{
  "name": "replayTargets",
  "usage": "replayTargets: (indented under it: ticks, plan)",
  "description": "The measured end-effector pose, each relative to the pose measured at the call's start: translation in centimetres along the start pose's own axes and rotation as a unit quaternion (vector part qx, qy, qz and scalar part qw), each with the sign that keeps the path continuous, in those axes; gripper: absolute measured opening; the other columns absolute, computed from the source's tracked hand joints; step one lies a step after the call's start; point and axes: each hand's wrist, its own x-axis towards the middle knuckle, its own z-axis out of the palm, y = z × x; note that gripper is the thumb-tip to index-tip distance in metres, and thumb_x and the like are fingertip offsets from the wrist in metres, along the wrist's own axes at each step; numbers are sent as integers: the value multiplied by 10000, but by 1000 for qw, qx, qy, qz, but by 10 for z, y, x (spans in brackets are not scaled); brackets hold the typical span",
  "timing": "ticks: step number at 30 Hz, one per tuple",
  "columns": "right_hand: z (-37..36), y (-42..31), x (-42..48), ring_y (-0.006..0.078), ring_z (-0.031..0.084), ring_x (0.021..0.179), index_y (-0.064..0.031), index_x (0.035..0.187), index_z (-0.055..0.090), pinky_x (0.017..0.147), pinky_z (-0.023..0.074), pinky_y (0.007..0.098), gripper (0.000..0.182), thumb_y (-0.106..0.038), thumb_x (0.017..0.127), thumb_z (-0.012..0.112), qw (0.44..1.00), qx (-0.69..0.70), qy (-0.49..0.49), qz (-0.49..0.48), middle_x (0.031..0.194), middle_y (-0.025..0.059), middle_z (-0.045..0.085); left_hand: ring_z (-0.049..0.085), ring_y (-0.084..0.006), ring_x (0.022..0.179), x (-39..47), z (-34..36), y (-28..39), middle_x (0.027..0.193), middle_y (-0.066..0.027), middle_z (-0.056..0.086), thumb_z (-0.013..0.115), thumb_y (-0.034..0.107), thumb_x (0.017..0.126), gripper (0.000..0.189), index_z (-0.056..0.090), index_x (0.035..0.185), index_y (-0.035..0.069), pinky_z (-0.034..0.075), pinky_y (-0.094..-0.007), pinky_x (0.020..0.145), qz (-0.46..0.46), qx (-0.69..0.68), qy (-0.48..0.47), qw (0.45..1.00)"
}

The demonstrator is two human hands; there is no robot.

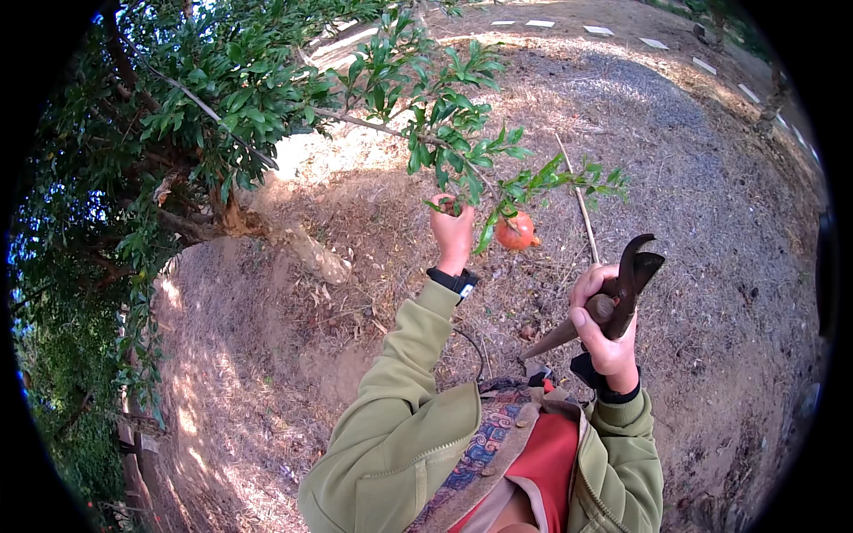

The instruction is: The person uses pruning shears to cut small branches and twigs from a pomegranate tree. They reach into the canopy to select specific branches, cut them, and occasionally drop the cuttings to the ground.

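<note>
My left hand (453,233) is raised at the end of a pomegranate branch (433,138), its fingers curled around a leafy twig (436,206). What lies inside the fingers is partly hidden. Just to the right of that hand, a ripe red-orange pomegranate (514,231) hangs among green leaves, untouched. My right hand (608,330) grips a cutting tool, apparently loppers, close below its dark curved metal jaws (636,273). The jaws point up and away from me, parted at their tips. A tapered wooden handle (556,338) slants down to the left from the grip.
A pomegranate tree (220,133) fills the left, with a thick cut trunk or limb (303,250). Beyond my right hand a long thin stick (578,193) appears to lie on the dry, littered ground (726,333). Several pale slabs (598,30) form a curved line at the far edge.
</note>
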Motion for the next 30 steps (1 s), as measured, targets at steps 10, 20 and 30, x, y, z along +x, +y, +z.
replayTargets:
  ticks: [10, 20, 30]
  plan:
    - [-2, 4, 1, 106, 518, 708, -46, 1016, 442, 622, 433, 257, 284, -8, 804, 628, 1000, 2, 0, -14, 843, 49, 510, 480, -87, 699, -1, 1, 12, 801, -16, 499, 664, -13, 795, 266, 472, 970, 46, 411, -270, 612, 6, 42, 1, 999]
    - [-5, 7, 1, 102, 517, 717, -40, 1035, 446, 629, 427, 253, 296, -6, 803, 627, 1000, -5, -2, -10, 855, 52, 514, 489, -127, 714, 5, 0, -7, 826, -26, 502, 704, 30, 788, 293, 475, 970, 45, 428, -292, 654, 43, 30, -8, 999]
    - [-5, 9, 4, 107, 505, 723, -43, 1023, 451, 638, 420, 264, 290, -4, 798, 630, 1000, -4, -3, -18, 851, 49, 508, 491, -107, 738, 7, -3, -14, 824, -11, 506, 677, 57, 826, 261, 478, 994, 41, 421, -282, 662, -48, -38, -37, 997]
